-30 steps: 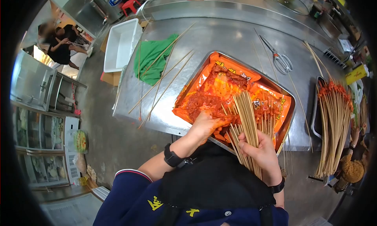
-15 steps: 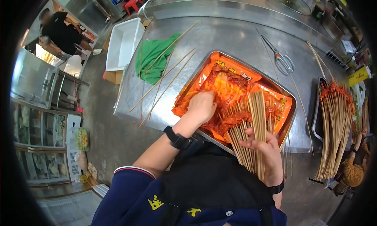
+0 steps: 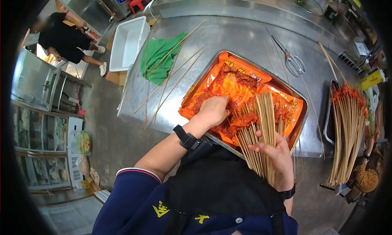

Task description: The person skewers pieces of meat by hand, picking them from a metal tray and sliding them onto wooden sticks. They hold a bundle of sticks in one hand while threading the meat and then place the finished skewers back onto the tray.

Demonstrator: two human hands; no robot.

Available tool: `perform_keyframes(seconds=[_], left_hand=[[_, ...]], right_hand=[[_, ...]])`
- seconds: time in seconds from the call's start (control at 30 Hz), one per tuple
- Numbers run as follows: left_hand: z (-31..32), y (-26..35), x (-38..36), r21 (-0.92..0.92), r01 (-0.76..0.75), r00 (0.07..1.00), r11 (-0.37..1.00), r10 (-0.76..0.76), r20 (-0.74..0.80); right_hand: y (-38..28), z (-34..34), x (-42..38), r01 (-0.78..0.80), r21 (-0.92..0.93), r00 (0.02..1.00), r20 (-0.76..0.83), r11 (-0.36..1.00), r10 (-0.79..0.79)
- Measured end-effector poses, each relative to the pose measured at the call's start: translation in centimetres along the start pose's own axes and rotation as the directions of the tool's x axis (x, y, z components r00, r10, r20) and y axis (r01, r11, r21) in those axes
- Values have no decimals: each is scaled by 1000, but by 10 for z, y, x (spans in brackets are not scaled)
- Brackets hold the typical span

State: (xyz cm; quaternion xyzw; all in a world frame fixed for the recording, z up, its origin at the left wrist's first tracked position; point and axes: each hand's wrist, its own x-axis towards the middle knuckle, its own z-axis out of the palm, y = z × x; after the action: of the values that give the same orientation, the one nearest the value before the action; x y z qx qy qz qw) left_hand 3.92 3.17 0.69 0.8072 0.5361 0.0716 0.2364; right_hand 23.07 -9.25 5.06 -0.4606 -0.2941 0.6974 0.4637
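A metal tray [image 3: 304,130] holds orange printed packaging [image 3: 249,69] and pieces of food in red sauce [image 3: 245,119]. My left hand [image 3: 214,110] is closed, its fingertips down at the sauced food; what they pinch is hidden. Upright in my right hand [image 3: 277,155] is a bundle of wooden skewers [image 3: 267,116], with thumb and fingers around it. Beside and below that bundle, more skewers [image 3: 251,151] lie with their upper ends in the red food.
Left on the metal table [image 3: 196,39] are a green cloth [image 3: 161,57] and loose skewers. A white bin [image 3: 126,43] stands beyond. Scissors [image 3: 292,61] lie behind the tray, and loaded skewers [image 3: 349,141] at right. A person in black [image 3: 63,39] is at far left.
My left hand has shifted slightly right over the food. The bundle in my right hand has fanned a little. The person in the background has moved nearer, legs now in view.
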Motion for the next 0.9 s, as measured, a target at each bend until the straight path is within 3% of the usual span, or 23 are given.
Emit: perform_keyframes(seconds=[0.13,0.2,0.3,0.33,0.37,0.43,0.47,0.5,0.53,0.57,0.6,0.67,0.7,0.77,0.9], left_hand=[[-4,2,2,130,33,996,991,-43,72],[-12,3,0,233,99,973,967,-143,179],[-25,0,-7,285,129,968,950,-182,170],[-26,-1,-10,239,187,974,953,-211,80],[-27,-5,-12,237,183,974,954,-209,89],[-29,-19,-15,-187,127,985,974,-146,-90],[-27,-23,-18,-475,116,983,872,-169,-69],[-26,-22,-22,-474,115,983,873,-168,-70],[-25,-20,-28,-804,97,986,587,-167,-3],[-24,-18,-33,-979,83,989,186,-137,58],[-26,-15,-35,-979,83,989,184,-134,59],[-29,-13,-39,-948,244,953,-206,-128,274],[-27,-12,-40,-948,244,953,-206,-130,274],[-22,-10,-41,-912,177,953,-369,-168,253],[-19,-14,-41,-931,170,976,-324,-78,205]], right_hand=[[-2,5,0,-5,-11,1000,-4,1000,5],[-4,6,-1,-26,-34,1000,-14,999,25],[-3,8,-1,-58,-77,996,-72,995,52],[-2,8,-1,-52,-57,996,-68,997,48],[0,6,-1,-57,-55,996,-76,997,53],[4,4,2,-45,-78,999,16,996,46],[3,8,1,-97,-72,995,3,993,98],[2,12,2,-96,-71,995,4,993,97],[0,15,3,-128,-82,991,16,988,130],[-2,18,2,-160,-94,986,26,983,163],[-2,20,2,-140,-95,989,44,986,144],[-2,19,2,-145,-113,988,45,983,150],[-1,20,2,-150,-131,986,49,980,157],[-1,22,2,-147,-135,987,48,980,155],[-1,22,2,-137,-147,988,55,980,147]])
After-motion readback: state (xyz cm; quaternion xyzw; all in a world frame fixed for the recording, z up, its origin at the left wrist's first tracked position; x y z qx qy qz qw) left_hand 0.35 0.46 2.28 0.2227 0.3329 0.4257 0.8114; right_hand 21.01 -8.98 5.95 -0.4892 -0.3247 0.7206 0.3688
